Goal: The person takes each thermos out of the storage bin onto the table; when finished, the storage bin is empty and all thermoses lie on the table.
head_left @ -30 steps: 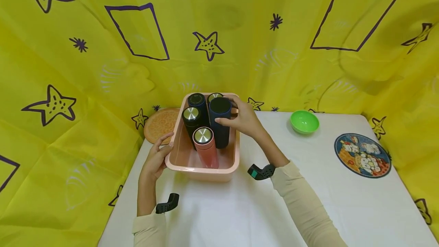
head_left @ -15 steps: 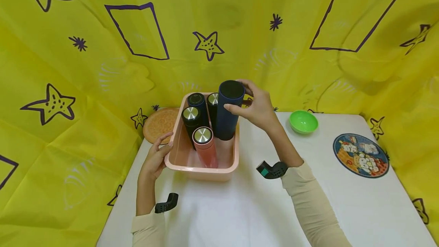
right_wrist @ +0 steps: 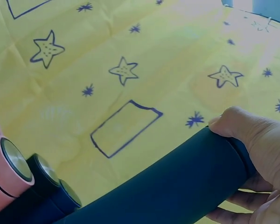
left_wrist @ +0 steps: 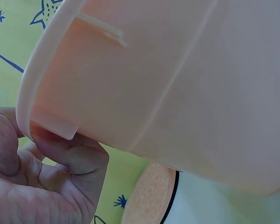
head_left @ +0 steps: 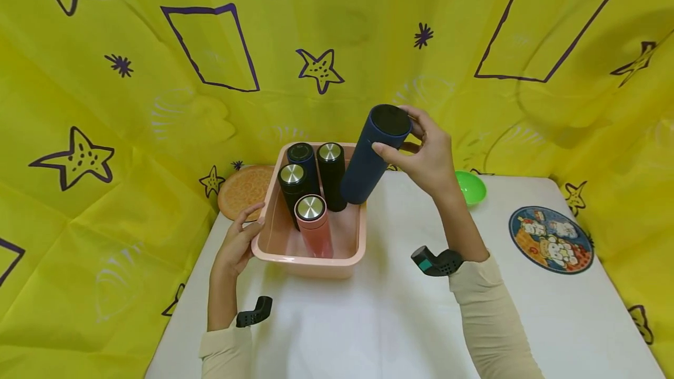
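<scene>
Right hand (head_left: 429, 154) grip pinches navy flask (head_left: 374, 154) near its cap, tilted above pink bin (head_left: 308, 262); left hand (head_left: 239, 244) grip curls on bin rim. High hold: flask might slip, toppling bottles.

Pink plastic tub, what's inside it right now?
Four upright flasks stand in the pink plastic tub: a pink steel-capped one, two black ones and a dark blue one. Their bases are hidden.

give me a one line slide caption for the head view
Right hand holds a tilted dark blue flask above a pink tub of four flasks while the left hand grips its rim.
</scene>
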`<act>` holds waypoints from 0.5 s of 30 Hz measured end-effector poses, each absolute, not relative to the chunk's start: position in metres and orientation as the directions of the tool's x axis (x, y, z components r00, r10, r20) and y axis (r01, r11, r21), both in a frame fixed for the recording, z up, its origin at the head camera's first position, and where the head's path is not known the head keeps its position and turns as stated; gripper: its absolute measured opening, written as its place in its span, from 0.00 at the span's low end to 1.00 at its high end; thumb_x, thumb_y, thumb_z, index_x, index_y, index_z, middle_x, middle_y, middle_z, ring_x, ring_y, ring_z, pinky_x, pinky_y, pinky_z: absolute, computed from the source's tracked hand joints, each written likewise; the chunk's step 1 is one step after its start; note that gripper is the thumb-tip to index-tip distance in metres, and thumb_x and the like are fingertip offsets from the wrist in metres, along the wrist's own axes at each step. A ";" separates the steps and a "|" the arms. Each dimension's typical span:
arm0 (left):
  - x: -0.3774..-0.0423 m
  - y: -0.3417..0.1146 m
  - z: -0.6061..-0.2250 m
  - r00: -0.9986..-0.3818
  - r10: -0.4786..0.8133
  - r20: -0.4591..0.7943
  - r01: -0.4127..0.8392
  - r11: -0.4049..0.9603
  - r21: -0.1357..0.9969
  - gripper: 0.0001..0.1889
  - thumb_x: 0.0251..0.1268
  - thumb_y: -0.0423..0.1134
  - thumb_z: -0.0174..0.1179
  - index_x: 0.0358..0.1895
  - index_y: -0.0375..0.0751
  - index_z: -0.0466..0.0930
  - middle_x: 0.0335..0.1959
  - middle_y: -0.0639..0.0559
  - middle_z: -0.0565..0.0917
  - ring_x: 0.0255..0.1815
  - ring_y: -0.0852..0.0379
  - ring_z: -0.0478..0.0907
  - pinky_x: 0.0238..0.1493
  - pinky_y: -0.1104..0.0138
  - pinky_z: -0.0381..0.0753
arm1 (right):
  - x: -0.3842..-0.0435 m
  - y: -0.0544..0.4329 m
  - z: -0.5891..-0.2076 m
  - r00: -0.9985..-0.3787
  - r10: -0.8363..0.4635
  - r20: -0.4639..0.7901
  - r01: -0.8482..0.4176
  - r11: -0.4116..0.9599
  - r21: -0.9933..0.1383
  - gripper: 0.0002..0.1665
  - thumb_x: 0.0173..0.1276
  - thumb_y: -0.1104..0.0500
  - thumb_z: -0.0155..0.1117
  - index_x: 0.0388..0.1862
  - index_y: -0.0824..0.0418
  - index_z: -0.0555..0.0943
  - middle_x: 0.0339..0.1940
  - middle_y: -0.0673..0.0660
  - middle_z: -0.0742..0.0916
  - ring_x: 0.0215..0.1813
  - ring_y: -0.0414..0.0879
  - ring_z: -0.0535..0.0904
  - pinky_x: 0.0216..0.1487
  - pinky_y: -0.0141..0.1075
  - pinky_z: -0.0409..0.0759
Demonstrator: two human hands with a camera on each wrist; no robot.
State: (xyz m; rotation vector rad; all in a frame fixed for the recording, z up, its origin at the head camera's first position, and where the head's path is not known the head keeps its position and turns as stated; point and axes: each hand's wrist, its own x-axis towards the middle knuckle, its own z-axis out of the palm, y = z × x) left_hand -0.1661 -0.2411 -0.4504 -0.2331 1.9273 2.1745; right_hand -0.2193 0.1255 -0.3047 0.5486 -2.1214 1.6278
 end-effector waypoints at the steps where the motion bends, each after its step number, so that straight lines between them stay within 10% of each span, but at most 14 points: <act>1: -0.166 -0.241 -0.451 -0.962 0.064 -0.266 -0.272 -0.115 0.955 0.24 0.76 0.39 0.51 0.72 0.51 0.59 0.47 0.48 0.78 0.36 0.56 0.85 0.34 0.62 0.86 | -0.218 0.128 -0.304 -0.838 -0.050 0.543 -0.537 0.249 -0.806 0.36 0.53 0.65 0.76 0.63 0.63 0.74 0.49 0.61 0.86 0.48 0.35 0.83 0.45 0.28 0.83; 15: -0.165 -0.242 -0.451 -0.963 0.078 -0.258 -0.267 -0.143 0.953 0.23 0.76 0.38 0.51 0.70 0.51 0.60 0.46 0.46 0.79 0.36 0.54 0.85 0.33 0.63 0.85 | -0.221 0.169 -0.326 -0.855 0.061 0.514 -0.456 0.383 -0.803 0.38 0.53 0.64 0.77 0.64 0.62 0.73 0.49 0.58 0.87 0.47 0.29 0.81 0.43 0.22 0.81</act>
